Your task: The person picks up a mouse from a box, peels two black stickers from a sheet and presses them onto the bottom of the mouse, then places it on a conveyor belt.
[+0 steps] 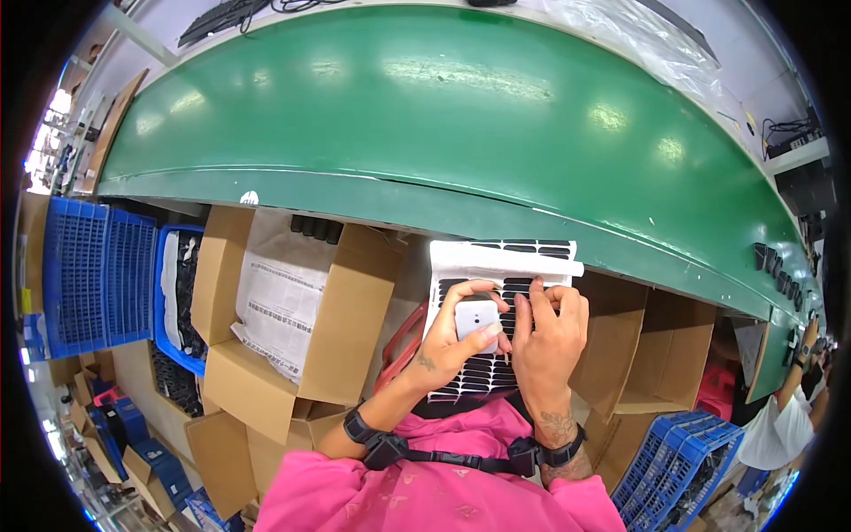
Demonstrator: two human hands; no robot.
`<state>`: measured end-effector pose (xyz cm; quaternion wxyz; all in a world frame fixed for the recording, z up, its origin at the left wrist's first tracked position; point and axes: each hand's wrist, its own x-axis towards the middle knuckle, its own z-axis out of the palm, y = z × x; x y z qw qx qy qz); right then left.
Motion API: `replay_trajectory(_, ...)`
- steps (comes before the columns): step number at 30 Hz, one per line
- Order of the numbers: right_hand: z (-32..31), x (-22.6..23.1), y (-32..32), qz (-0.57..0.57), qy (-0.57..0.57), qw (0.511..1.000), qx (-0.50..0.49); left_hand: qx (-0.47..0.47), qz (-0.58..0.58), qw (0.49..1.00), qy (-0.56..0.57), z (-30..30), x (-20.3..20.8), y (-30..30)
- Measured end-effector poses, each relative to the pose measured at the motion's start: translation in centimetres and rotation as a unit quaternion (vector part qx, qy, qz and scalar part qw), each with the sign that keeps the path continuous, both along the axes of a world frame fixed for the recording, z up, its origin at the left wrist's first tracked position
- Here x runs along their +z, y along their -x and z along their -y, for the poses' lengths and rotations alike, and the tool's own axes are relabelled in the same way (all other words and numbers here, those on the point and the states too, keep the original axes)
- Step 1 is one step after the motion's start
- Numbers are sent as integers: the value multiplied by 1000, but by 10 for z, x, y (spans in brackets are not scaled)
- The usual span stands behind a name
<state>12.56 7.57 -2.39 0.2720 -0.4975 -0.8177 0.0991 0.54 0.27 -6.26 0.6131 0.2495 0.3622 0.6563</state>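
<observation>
My left hand grips a small white rounded-square part between thumb and fingers, held over a white backing sheet covered in rows of black strip stickers. My right hand rests on the same sheet just right of the part, its fingertips pressing on the black strips near the sheet's upper rows. The sheet lies in my lap, partly hidden under both hands. Black straps circle both wrists above pink sleeves.
A wide green conveyor belt curves across the top. Open cardboard boxes stand left, one lined with printed paper, more boxes right. Blue plastic crates sit left and lower right. Another person works at far right.
</observation>
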Motion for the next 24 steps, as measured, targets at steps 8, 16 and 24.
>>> replay_trajectory(8,-4,-8,2,-93,18,995,-26,-24,17,1000,10,-2,2,-1)
replay_trajectory(16,3,19,-24,-272,182,945,-21,-42,-54,997,47,0,14,2)
replay_trajectory(24,37,86,-33,-474,476,741,-15,-152,-153,976,-11,9,76,-1)
